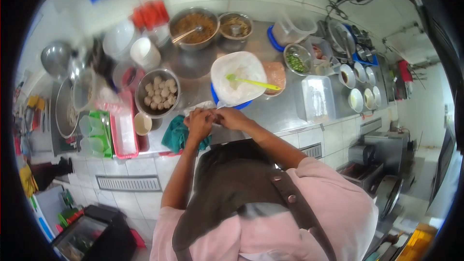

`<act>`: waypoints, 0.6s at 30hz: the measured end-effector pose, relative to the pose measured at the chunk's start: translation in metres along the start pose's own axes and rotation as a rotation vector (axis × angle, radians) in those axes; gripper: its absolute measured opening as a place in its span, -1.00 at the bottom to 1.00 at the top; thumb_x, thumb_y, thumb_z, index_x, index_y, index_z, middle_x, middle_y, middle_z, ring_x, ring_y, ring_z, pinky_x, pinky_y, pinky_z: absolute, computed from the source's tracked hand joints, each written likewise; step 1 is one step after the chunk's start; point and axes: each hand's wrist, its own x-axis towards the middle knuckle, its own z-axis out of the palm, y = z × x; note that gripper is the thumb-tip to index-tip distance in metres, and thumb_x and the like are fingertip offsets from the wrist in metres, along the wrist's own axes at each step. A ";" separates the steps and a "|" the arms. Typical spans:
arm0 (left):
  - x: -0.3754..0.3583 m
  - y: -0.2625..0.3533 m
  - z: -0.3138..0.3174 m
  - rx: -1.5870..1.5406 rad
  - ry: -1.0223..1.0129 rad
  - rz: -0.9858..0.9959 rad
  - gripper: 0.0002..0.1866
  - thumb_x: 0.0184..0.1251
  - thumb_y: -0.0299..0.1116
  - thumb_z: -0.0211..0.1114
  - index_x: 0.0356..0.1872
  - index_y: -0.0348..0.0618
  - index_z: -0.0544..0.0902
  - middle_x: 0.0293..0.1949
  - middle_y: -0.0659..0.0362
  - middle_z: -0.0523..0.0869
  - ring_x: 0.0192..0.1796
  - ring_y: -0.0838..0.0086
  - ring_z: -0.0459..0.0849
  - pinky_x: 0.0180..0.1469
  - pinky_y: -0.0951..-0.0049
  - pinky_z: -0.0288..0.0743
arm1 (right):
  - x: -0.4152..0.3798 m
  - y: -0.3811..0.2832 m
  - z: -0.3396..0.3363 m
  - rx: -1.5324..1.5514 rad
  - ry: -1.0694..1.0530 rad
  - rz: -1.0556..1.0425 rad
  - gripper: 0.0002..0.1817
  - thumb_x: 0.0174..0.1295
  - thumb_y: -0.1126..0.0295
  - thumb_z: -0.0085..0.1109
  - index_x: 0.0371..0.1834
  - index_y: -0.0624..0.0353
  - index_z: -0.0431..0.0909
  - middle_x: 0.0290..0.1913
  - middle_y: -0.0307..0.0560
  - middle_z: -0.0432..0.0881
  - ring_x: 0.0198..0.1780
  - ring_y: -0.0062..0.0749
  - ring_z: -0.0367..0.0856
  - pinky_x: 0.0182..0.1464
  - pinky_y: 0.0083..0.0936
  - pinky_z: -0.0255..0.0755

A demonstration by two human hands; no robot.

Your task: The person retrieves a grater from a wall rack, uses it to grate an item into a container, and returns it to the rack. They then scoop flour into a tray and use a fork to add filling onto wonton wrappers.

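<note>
Close together at the counter's front edge, my left hand (199, 122) and my right hand (231, 118) meet with bent fingers pressed inward. What they pinch is small and mostly hidden by the fingers; I cannot make it out. Some whitish crumpled material (207, 105) shows just behind my left hand. A green cloth (178, 134) lies beside and below the left wrist. Right behind my hands stands a white square bowl (223, 70) with pale contents, and a yellow-green spatula (258, 84) rests across it. To the left is a steel bowl (140, 97) of round pale balls (158, 93).
A beige cup (143, 123) and a pink tray (126, 130) stand left. Behind are steel pots of brown food (193, 26) and a smaller pot (236, 25). On the right are chopped greens (296, 62), a clear container (317, 97) and several small bowls (356, 99).
</note>
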 end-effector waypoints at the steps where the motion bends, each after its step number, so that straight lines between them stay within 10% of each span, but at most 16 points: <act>1: 0.000 0.007 0.002 0.103 0.024 -0.046 -0.79 0.20 -0.10 0.26 -0.26 0.13 0.76 -0.12 0.15 0.62 0.11 0.14 0.47 0.18 -0.12 0.14 | 0.001 -0.001 0.001 -0.018 0.025 0.011 -0.64 0.25 0.25 0.24 0.11 0.04 0.55 -0.19 0.13 0.67 -0.12 0.07 0.64 -0.10 -0.16 0.48; 6: 0.013 -0.023 0.023 -0.128 0.127 0.086 -0.81 0.21 -0.19 0.33 -0.24 -0.01 0.74 -0.14 0.08 0.66 0.02 0.14 0.56 0.17 0.21 0.35 | 0.002 -0.004 -0.009 0.057 -0.017 0.179 -0.76 0.19 0.25 0.26 -0.14 0.11 0.60 -0.22 0.12 0.68 -0.12 0.07 0.64 -0.10 -0.15 0.49; 9: 0.013 -0.032 -0.021 -0.669 -0.079 -0.097 -0.78 0.30 -0.26 0.31 -0.17 -0.18 0.70 -0.02 0.04 0.65 0.12 0.25 0.55 0.22 0.31 0.36 | -0.009 -0.012 -0.018 0.087 -0.173 0.252 -0.69 0.21 0.25 0.24 0.00 0.06 0.60 -0.17 0.07 0.67 -0.13 0.02 0.65 -0.11 -0.15 0.49; 12: -0.025 -0.035 -0.060 -0.581 0.208 -0.078 -0.74 0.40 -0.32 0.24 -0.02 -0.28 0.60 0.09 0.07 0.58 0.16 0.36 0.52 0.23 0.38 0.35 | -0.035 -0.016 -0.023 -0.032 -0.020 0.018 -0.46 0.22 0.32 0.25 0.32 -0.06 0.43 0.04 0.00 0.62 -0.13 -0.10 0.65 -0.14 -0.23 0.51; 18: -0.098 -0.113 -0.077 -0.771 0.532 -0.534 -0.67 0.43 -0.29 0.15 0.07 -0.31 0.48 0.04 0.13 0.52 0.03 0.41 0.51 0.13 0.44 0.39 | -0.126 0.084 -0.121 0.171 0.475 0.310 -0.84 0.23 0.42 0.17 -0.18 0.14 0.70 -0.30 0.02 0.72 -0.23 -0.28 0.70 -0.10 -0.35 0.53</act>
